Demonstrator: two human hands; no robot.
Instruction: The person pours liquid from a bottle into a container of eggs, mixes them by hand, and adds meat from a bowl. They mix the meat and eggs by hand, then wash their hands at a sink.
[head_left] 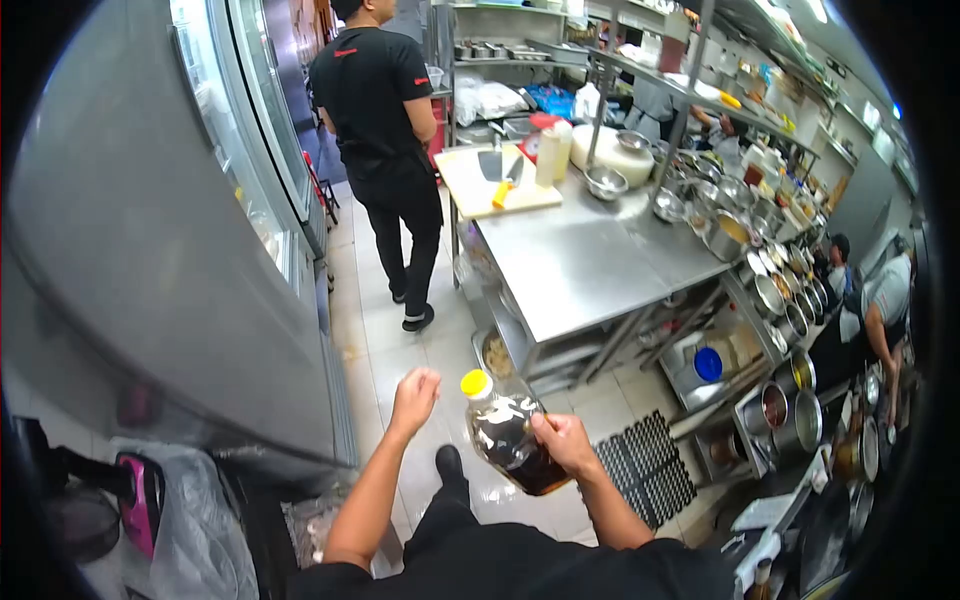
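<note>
Your right hand [562, 440] is wrapped firmly around the body of a clear bottle [510, 440] of dark liquid. You hold it in the air in front of you, tilted so that its neck leans up and to the left. Its yellow cap [475, 383] is on, the bottle looks mostly full, and it rests on no surface, so as far as this view shows nothing has been opened or poured. Your left hand [415, 397] hangs just left of the cap, loosely curled and holding nothing. Below you are pale floor tiles [400, 350], with a black grid mat [650, 470] to the right. Farther off stands a steel worktable [580, 265] with a cutting board [470, 185] at its far end. A tall refrigerator [150, 250] fills the left, and a person in black [385, 110] stands in the aisle, well apart from you.
</note>
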